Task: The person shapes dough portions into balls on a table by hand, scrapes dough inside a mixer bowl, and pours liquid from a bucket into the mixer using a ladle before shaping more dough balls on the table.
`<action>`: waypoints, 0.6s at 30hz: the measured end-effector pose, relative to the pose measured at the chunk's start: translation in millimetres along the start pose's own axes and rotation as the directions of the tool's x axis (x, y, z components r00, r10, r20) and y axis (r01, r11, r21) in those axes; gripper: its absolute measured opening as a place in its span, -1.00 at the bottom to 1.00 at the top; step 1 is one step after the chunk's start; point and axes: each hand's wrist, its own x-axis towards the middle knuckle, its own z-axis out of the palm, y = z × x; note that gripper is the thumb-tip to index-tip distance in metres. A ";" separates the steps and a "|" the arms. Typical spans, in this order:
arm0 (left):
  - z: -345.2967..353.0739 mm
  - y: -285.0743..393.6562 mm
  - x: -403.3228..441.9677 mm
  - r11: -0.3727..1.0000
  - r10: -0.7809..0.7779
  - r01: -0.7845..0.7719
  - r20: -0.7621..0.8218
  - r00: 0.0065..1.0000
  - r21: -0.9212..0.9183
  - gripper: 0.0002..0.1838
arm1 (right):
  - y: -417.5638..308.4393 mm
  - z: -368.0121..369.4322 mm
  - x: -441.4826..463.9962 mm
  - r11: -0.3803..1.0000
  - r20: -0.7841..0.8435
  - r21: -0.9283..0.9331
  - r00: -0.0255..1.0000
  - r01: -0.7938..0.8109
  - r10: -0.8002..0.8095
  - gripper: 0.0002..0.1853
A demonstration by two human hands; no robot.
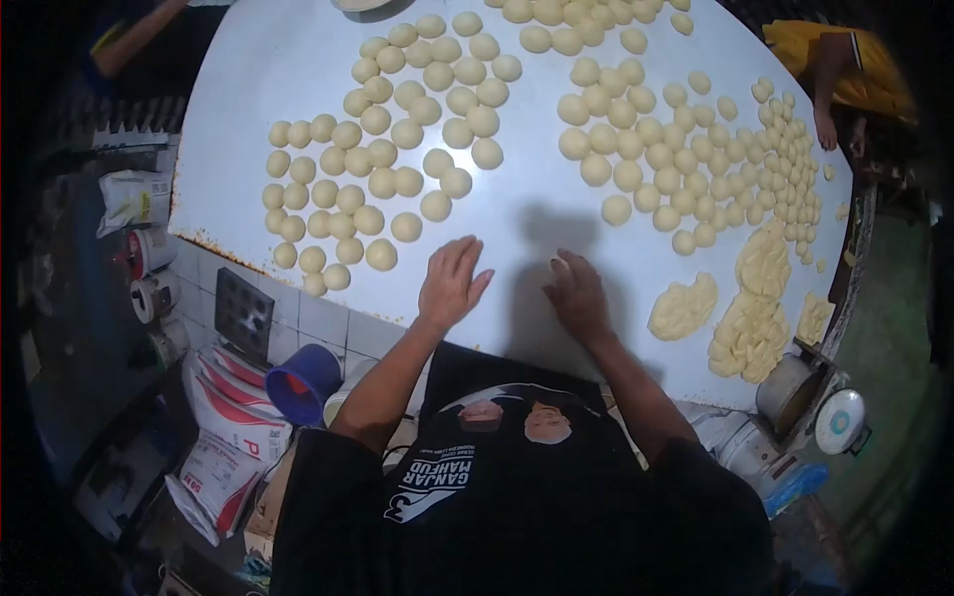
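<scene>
My left hand (454, 284) is at the near part of the white table, palm down, with fingers stretched and thumb apart; nothing shows in it. To its right, my right hand (578, 298) has its fingers loosely bent and spread, also without anything visible in them. Whether either hand touches the tabletop, I cannot tell. Closest to my left hand is a round dough ball (382, 254), at the edge of a large group on the left. Right of my right hand lies a flat, lumpy slab of dough (684, 307). A dark shadow falls between the hands.
More dough balls (616, 210) cover the right side, with larger dough pieces (750, 333) near the corner. Another person's hand (826, 129) is at the right edge. A pot (788, 385), a blue bucket (304, 385) and printed sacks (234, 427) stand below the table (487, 214).
</scene>
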 end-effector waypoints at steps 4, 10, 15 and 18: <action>-7.4 -1.1 4.8 0.999 0.001 0.002 0.068 0.998 -0.052 -0.41 | -10.9 -36.0 130.7 0.895 0.117 0.304 0.945 -0.326 0.305 -0.40; -40.4 -6.6 56.1 0.928 0.019 0.011 0.076 0.997 -0.372 -0.48 | 50.7 9.4 276.2 0.996 -0.163 -0.011 0.983 0.085 -0.085 -0.60; -53.1 -21.0 282.8 0.959 0.176 -0.229 -0.282 0.943 -0.167 -0.68 | 91.3 -45.2 355.9 0.989 -0.215 -0.047 0.969 -0.139 0.126 -0.70; -2.0 -36.8 389.7 0.944 0.330 -0.325 -0.271 0.904 0.065 -0.62 | 131.1 -34.8 381.6 0.985 -0.106 -0.170 0.994 -0.014 -0.004 -0.72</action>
